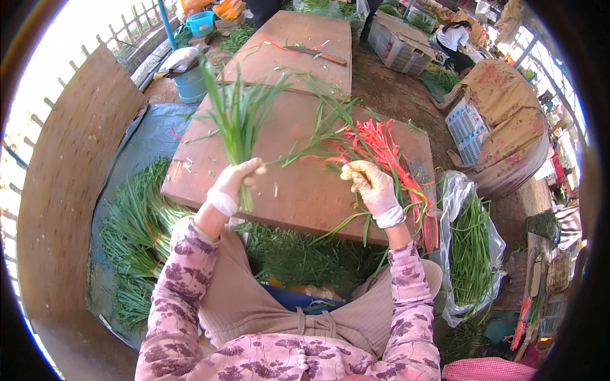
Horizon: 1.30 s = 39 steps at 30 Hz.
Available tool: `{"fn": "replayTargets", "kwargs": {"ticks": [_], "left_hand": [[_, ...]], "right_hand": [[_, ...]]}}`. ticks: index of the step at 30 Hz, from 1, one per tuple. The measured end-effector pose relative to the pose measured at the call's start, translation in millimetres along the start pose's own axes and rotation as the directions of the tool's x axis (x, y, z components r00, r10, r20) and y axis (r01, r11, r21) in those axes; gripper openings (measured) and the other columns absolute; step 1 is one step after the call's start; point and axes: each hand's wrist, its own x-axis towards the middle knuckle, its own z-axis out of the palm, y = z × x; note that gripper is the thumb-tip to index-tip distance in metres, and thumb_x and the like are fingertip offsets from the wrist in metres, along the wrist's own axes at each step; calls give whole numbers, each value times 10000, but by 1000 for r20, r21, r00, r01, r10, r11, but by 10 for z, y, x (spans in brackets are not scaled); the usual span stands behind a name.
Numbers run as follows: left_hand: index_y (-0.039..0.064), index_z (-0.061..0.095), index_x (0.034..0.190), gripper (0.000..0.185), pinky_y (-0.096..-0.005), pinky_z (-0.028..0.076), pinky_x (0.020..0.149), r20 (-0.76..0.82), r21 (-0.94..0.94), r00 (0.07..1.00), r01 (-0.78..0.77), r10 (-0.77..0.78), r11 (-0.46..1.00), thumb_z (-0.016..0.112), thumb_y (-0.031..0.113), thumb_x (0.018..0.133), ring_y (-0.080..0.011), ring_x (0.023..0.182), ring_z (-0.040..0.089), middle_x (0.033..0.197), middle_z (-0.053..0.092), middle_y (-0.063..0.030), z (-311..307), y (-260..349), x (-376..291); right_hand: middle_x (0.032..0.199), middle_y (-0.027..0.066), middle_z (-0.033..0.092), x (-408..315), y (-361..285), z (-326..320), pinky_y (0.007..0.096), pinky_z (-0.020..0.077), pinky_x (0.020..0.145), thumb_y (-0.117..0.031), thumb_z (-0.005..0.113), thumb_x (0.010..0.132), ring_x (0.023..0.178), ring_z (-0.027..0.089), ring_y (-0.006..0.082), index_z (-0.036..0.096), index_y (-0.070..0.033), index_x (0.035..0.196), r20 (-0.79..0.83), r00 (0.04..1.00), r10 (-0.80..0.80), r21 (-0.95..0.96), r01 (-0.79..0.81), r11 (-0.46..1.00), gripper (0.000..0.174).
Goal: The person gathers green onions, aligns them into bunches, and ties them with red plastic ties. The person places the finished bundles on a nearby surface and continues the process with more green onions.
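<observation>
My left hand [231, 183], in a pale glove, is closed around a bunch of Chinese chives [238, 126]. The leaves fan out away from me, and the pale cut ends stick out below the fist. My gloved right hand [374, 188] hovers over the right part of the wooden board table [295, 202], its thumb and fingers curled together. Whether something thin is pinched there is too blurred to tell. Just beyond it lies a heap of red plastic tie strips [376, 140]. Loose chive leaves [329, 116] are strewn across the middle of the board.
A knife [329, 56] lies on the far board. Tied chive bundles [138, 233] are piled at left; a clear plastic bag of green stalks [469, 252] stands at right. Leaf scraps [305, 255] lie beneath the table edge. Another person [455, 43] bends down far right.
</observation>
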Motion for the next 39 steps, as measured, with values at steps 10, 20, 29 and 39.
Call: {"fn": "replayTargets", "kwargs": {"ticks": [10, 20, 29, 39], "left_hand": [[35, 617, 1082, 202, -204, 429, 543, 144, 45, 990, -8, 1, 999, 564, 211, 998, -40, 583, 451, 1058, 704, -82, 117, -133, 31], [69, 705, 976, 315, -245, 391, 498, -385, 222, 860, -266, 335, 938, 762, 349, 843, -62, 555, 476, 710, 596, 26, -445, 516, 20], [38, 683, 970, 333, -230, 331, 462, -354, 197, 772, -491, 528, 849, 686, 368, 922, -45, 491, 385, 633, 501, 49, -1125, 1739, -276], [74, 657, 1104, 355, -236, 377, 479, -148, 480, 912, -271, 381, 834, 760, 306, 857, -67, 570, 475, 765, 587, 16, -1010, 827, 39]], "right_hand": [[900, 118, 709, -54, -325, 448, 412, 538, 670, -132, 661, 879, 788, 682, 328, 655, -96, 1037, 30, 975, -221, -468, 208, 859, 162], [737, 45, 710, 791, -687, 778, 285, 496, 568, -155, 660, 922, 614, 651, 106, 675, -86, 1012, 200, 979, -40, -475, 133, 870, 115], [873, 122, 717, 1454, -575, 1944, 412, 541, 710, -260, 642, 899, 823, 702, 293, 694, -134, 927, 246, 962, -117, -247, 179, 952, 139], [803, 77, 620, 981, 377, 2744, 414, 530, 650, -150, 588, 824, 732, 644, 253, 634, -153, 823, 338, 882, -329, -783, 458, 421, 46]]}}
